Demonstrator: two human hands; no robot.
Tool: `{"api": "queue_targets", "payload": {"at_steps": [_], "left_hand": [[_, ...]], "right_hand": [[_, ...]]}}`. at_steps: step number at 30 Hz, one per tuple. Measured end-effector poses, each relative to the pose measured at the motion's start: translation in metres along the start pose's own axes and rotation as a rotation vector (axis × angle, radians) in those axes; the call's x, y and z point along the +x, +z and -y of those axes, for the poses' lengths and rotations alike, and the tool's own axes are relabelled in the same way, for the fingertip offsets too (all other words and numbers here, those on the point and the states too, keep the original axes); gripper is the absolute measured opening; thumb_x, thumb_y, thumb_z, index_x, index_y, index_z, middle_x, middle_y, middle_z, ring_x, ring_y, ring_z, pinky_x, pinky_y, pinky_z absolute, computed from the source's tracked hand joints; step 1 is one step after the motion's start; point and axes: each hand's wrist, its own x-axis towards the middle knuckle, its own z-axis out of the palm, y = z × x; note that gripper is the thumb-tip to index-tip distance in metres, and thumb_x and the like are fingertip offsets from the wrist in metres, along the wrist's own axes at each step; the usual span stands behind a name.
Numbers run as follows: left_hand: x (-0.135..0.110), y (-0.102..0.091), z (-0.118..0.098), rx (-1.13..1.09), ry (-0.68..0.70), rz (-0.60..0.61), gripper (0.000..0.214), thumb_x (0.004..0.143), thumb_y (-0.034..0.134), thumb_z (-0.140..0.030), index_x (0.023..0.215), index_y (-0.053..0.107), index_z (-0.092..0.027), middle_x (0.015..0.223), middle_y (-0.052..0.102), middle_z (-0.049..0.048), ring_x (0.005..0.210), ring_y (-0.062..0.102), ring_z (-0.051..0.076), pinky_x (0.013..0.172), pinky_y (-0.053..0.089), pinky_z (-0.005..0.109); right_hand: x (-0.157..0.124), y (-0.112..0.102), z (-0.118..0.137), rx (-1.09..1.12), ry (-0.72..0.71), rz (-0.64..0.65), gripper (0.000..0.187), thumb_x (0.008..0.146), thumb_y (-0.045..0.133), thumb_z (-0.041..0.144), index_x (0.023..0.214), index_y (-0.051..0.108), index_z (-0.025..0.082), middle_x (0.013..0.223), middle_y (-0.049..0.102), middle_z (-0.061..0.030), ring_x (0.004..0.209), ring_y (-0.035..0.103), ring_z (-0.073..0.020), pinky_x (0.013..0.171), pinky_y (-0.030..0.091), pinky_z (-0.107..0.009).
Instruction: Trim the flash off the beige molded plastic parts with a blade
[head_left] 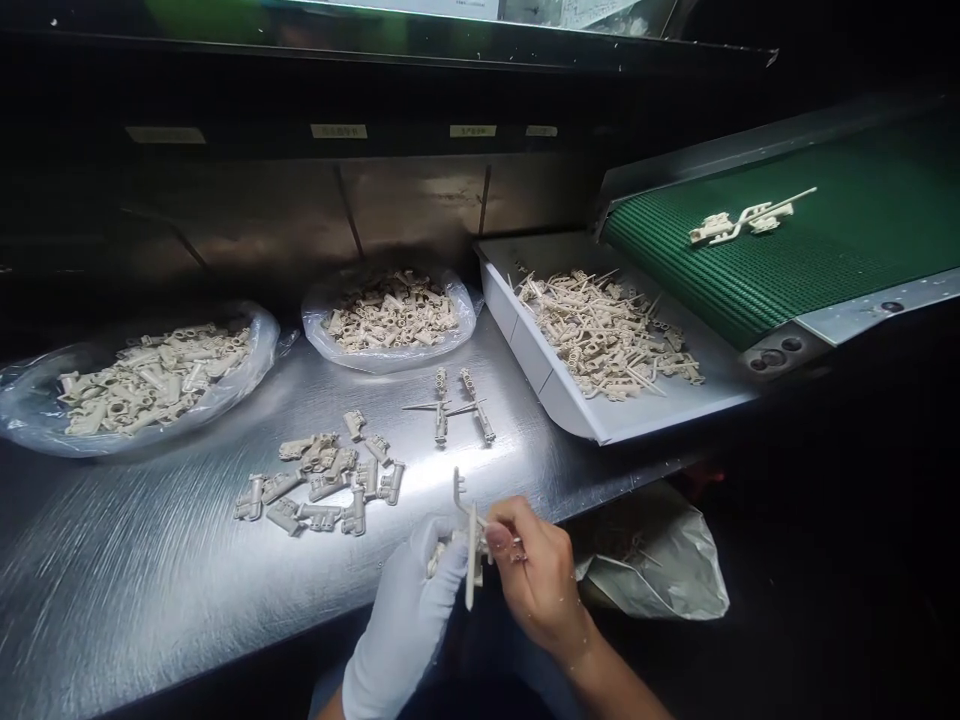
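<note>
White-gloved left hand [405,610] clasps a beige moulded plastic part [471,550], while the bare right hand [536,580] has its fingers [501,540] pressed together, pinching a thin plastic spur [484,523].

Hard light from above, strong glare on the steel counter [150,560]; right hand [536,580] slightly soft; surroundings nearly black, edges bowed.

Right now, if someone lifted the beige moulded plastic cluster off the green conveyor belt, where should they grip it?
Probably pinch the beige moulded plastic cluster by its thin bent runner, coming straight down from above. It lies flat on the green ribbed belt, and that slim stretch between the chunkier moulded blocks gives fingers something narrow to close across.
</note>
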Motion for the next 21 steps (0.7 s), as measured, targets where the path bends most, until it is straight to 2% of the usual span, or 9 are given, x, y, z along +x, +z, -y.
{"api": "queue_targets", "payload": {"at_steps": [4,8,10,12,14,15,16,18,21], "left_hand": [[-0.005,0.007,0.006,-0.136,0.001,0.103,0.033,0.103,0.051,-0.048,0.085,0.061,-0.023,0.079,0.062,0.0000,0.073,0.057,0.019,0.070,0.048,0.031],[-0.006,0.013,0.001,-0.419,-0.157,0.227,0.042,0.100,0.054,-0.054,0.074,0.062,-0.022,0.057,0.053,-0.0029,0.051,0.043,0.013,0.052,0.038,0.027],[-0.006,0.014,-0.003,-0.542,-0.218,0.198,0.048,0.096,0.059,-0.059,0.068,0.061,-0.020,0.051,0.049,-0.0042,0.046,0.036,0.011,0.048,0.034,0.025],[-0.005,0.014,-0.006,-0.624,-0.297,0.136,0.049,0.091,0.067,-0.061,0.066,0.059,-0.019,0.050,0.047,-0.0050,0.048,0.036,0.009,0.050,0.035,0.022],[-0.005,0.014,-0.006,-0.687,-0.383,0.073,0.044,0.086,0.074,-0.060,0.076,0.064,-0.019,0.053,0.047,-0.0063,0.048,0.036,0.008,0.050,0.036,0.020],[-0.005,0.014,-0.006,-0.714,-0.415,0.048,0.042,0.084,0.077,-0.059,0.084,0.067,-0.019,0.054,0.047,-0.0071,0.047,0.035,0.007,0.048,0.034,0.020],[-0.005,0.014,-0.005,-0.741,-0.429,0.029,0.042,0.083,0.080,-0.058,0.091,0.069,-0.018,0.054,0.046,-0.0080,0.045,0.033,0.006,0.045,0.032,0.019],[-0.004,0.014,-0.004,-0.799,-0.402,0.003,0.041,0.082,0.082,-0.054,0.095,0.071,-0.017,0.053,0.045,-0.0085,0.043,0.034,0.006,0.043,0.034,0.020],[-0.003,0.013,-0.007,-0.856,-0.333,-0.015,0.035,0.084,0.080,-0.050,0.081,0.069,-0.018,0.053,0.048,-0.0060,0.048,0.046,0.010,0.051,0.046,0.023]], "right_hand": [[-0.007,0.011,-0.002,0.115,0.042,-0.011,0.041,0.106,0.052,0.038,0.068,0.048,0.023,0.061,0.041,0.0044,0.053,0.040,-0.0131,0.054,0.030,-0.027],[-0.009,0.003,-0.010,0.346,0.081,-0.010,0.055,0.105,0.046,0.057,0.062,0.041,0.024,0.053,0.035,0.0057,0.044,0.035,-0.0118,0.046,0.032,-0.026],[-0.008,-0.010,-0.017,0.480,0.095,-0.052,0.064,0.103,0.037,0.071,0.058,0.034,0.025,0.045,0.025,0.0089,0.034,0.024,-0.0096,0.037,0.028,-0.024],[-0.007,-0.026,-0.024,0.582,0.114,-0.117,0.070,0.101,0.017,0.079,0.058,0.032,0.026,0.040,0.013,0.0125,0.029,0.009,-0.0078,0.031,0.020,-0.022],[-0.006,-0.039,-0.030,0.638,0.145,-0.161,0.075,0.100,0.000,0.079,0.062,0.037,0.025,0.040,0.005,0.0144,0.029,0.000,-0.0076,0.029,0.013,-0.020],[-0.006,-0.042,-0.032,0.650,0.167,-0.165,0.075,0.100,-0.002,0.077,0.066,0.040,0.025,0.042,0.004,0.0147,0.030,-0.002,-0.0077,0.030,0.012,-0.019],[-0.006,-0.042,-0.034,0.652,0.193,-0.155,0.074,0.102,0.003,0.076,0.069,0.044,0.025,0.043,0.006,0.0148,0.032,0.000,-0.0078,0.031,0.013,-0.018],[-0.006,-0.038,-0.033,0.633,0.249,-0.098,0.062,0.106,0.026,0.071,0.076,0.052,0.023,0.047,0.017,0.0140,0.036,0.008,-0.0076,0.035,0.018,-0.018],[-0.010,-0.025,-0.025,0.570,0.308,0.009,0.037,0.102,0.060,0.056,0.096,0.064,0.020,0.061,0.042,0.0083,0.048,0.033,-0.0085,0.047,0.033,-0.020]]}}
